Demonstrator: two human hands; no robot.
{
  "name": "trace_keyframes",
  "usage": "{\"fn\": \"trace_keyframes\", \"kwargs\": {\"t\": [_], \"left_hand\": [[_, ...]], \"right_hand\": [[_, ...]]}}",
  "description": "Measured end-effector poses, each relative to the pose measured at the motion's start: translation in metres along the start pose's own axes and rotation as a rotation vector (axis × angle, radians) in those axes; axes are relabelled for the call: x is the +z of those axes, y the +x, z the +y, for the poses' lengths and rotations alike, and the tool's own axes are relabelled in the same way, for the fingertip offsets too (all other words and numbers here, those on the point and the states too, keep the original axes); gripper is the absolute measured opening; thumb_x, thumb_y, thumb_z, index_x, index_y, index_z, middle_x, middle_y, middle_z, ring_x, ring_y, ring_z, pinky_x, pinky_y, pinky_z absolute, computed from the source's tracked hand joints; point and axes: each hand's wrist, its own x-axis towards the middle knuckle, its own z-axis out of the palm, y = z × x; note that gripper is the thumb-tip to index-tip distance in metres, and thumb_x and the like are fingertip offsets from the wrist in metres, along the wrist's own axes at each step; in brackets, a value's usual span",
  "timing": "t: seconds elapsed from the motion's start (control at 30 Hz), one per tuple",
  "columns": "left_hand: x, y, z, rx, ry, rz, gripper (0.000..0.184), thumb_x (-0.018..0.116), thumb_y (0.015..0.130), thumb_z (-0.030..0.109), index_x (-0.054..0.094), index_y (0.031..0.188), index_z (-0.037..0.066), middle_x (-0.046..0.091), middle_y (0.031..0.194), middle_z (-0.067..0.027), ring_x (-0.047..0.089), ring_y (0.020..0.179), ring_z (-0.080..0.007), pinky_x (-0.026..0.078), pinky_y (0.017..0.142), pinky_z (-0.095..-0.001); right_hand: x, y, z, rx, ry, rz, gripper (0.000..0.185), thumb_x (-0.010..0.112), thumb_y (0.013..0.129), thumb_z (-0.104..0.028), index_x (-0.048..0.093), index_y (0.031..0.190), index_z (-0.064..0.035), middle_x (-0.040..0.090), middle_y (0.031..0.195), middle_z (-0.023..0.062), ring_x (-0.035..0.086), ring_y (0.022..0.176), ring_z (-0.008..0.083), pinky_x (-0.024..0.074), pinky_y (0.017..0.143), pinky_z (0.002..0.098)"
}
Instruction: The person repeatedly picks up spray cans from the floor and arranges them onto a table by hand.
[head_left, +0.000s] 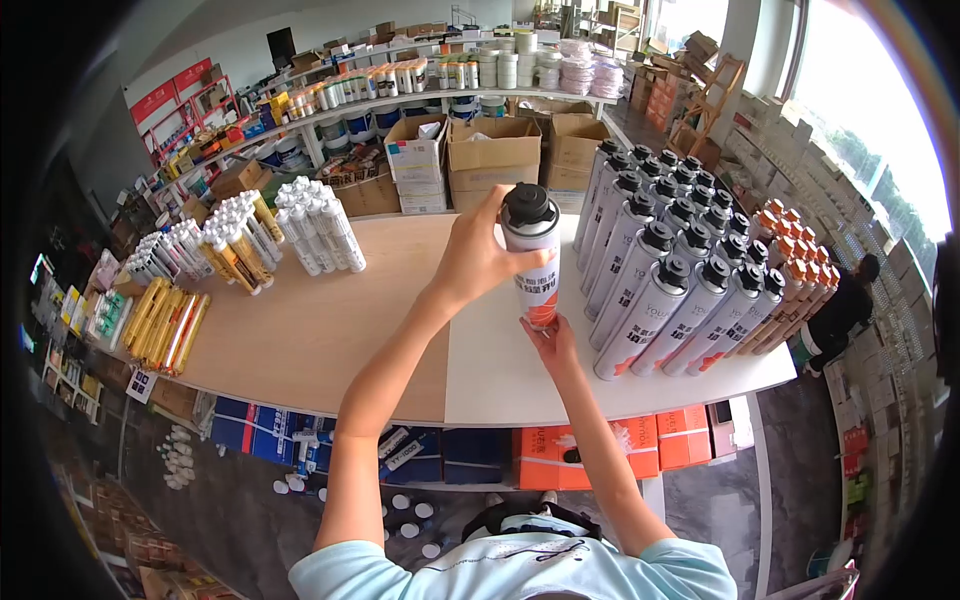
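Between my two hands is a white spray foam can (537,272) with a black cap and an orange pattern near its base. My left hand (482,250) wraps round its upper part, just below the cap. At the bottom, the fingers of my right hand (552,343) support the can's base. Right beside it, several matching cans (643,315) with black caps stand upright in close rows on the white part of the table (500,385). Behind and right of those are cans with orange-brown caps (800,250).
White tubes (318,228) and gold tubes (165,320) stand or lie on the table's left side. Open cardboard boxes (495,150) sit beyond the far edge, before a loaded shelf (400,98). Orange boxes (640,443) are under the near edge. Another person (840,310) is at the right.
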Motion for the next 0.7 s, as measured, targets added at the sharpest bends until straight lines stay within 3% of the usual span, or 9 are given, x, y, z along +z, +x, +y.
{"fn": "trace_keyframes", "kwargs": {"t": [0.1, 0.17, 0.27, 0.33, 0.4, 0.47, 0.57, 0.7], "left_hand": [[0.006, 0.036, -0.025, -0.024, -0.052, -0.003, 0.055, 0.088, 0.068, 0.024, 0.058, 0.111, 0.005, 0.071, 0.100, -0.0088, 0.069, 0.090, -0.0192, 0.055, 0.082, -0.0345], [0.012, 0.058, -0.049, -0.055, 0.016, -0.029, 0.056, 0.086, 0.067, 0.027, 0.058, 0.110, 0.006, 0.072, 0.095, -0.0134, 0.071, 0.086, -0.0264, 0.056, 0.079, -0.0367], [0.028, 0.084, -0.081, -0.026, 0.013, 0.003, 0.057, 0.086, 0.065, 0.030, 0.059, 0.108, 0.005, 0.073, 0.094, -0.0145, 0.072, 0.086, -0.0274, 0.056, 0.079, -0.0367], [0.040, 0.098, -0.099, -0.057, 0.042, 0.003, 0.059, 0.087, 0.062, 0.032, 0.058, 0.106, 0.003, 0.071, 0.095, -0.0172, 0.070, 0.089, -0.0312, 0.056, 0.083, -0.0407], [0.053, 0.108, -0.118, -0.068, 0.075, 0.021, 0.061, 0.087, 0.061, 0.031, 0.057, 0.106, 0.003, 0.070, 0.098, -0.0179, 0.069, 0.093, -0.0332, 0.054, 0.085, -0.0417], [0.065, 0.114, -0.133, -0.084, 0.101, 0.033, 0.058, 0.087, 0.065, 0.026, 0.059, 0.111, 0.005, 0.072, 0.100, -0.0147, 0.071, 0.093, -0.0275, 0.055, 0.086, -0.0381], [0.076, 0.120, -0.148, -0.089, 0.024, 0.052, 0.057, 0.087, 0.063, 0.025, 0.059, 0.108, 0.004, 0.072, 0.099, -0.0149, 0.071, 0.092, -0.0271, 0.055, 0.085, -0.0383], [0.094, 0.128, -0.172, -0.074, 0.027, 0.084, 0.058, 0.087, 0.062, 0.024, 0.059, 0.109, 0.005, 0.072, 0.098, -0.0154, 0.071, 0.091, -0.0277, 0.056, 0.084, -0.0385]], "right_hand": [[0.017, 0.035, -0.014, 0.019, 0.059, -0.060, 0.038, 0.032, 0.105, -0.023, 0.040, 0.127, 0.0064, 0.050, 0.128, 0.0203, 0.053, 0.122, 0.0350, 0.0486, 0.107, 0.0518], [0.025, 0.054, -0.019, 0.021, 0.095, -0.096, 0.040, 0.032, 0.105, -0.023, 0.037, 0.131, 0.0065, 0.047, 0.133, 0.0206, 0.049, 0.126, 0.0354, 0.0449, 0.109, 0.0539], [0.016, 0.084, -0.029, -0.058, -0.189, -0.210, 0.052, 0.039, 0.103, -0.030, 0.029, 0.139, 0.0060, 0.037, 0.141, 0.0211, 0.037, 0.136, 0.0333, 0.0336, 0.114, 0.0580], [0.021, 0.114, -0.035, 0.106, 0.063, 0.065, 0.070, 0.049, 0.098, -0.039, 0.021, 0.145, 0.0043, 0.031, 0.147, 0.0184, 0.032, 0.139, 0.0291, 0.0266, 0.115, 0.0583], [0.036, 0.120, -0.035, 0.048, 0.035, 0.086, 0.074, 0.052, 0.096, -0.042, 0.022, 0.145, 0.0043, 0.031, 0.147, 0.0168, 0.030, 0.141, 0.0279, 0.0251, 0.115, 0.0580], [0.040, 0.128, -0.037, -0.026, 0.029, 0.150, 0.078, 0.055, 0.094, -0.045, 0.023, 0.145, 0.0043, 0.031, 0.148, 0.0151, 0.028, 0.142, 0.0267, 0.0237, 0.115, 0.0577], [0.035, 0.139, -0.036, -0.043, -0.059, 0.104, 0.080, 0.048, 0.096, -0.049, 0.022, 0.149, 0.0047, 0.033, 0.151, 0.0172, 0.028, 0.145, 0.0284, 0.0168, 0.117, 0.0587], [0.035, 0.154, -0.039, 0.040, -0.138, 0.061, 0.084, 0.048, 0.093, -0.057, 0.023, 0.152, -0.0024, 0.027, 0.158, 0.0103, 0.025, 0.147, 0.0236, 0.0056, 0.118, 0.0577]]}}
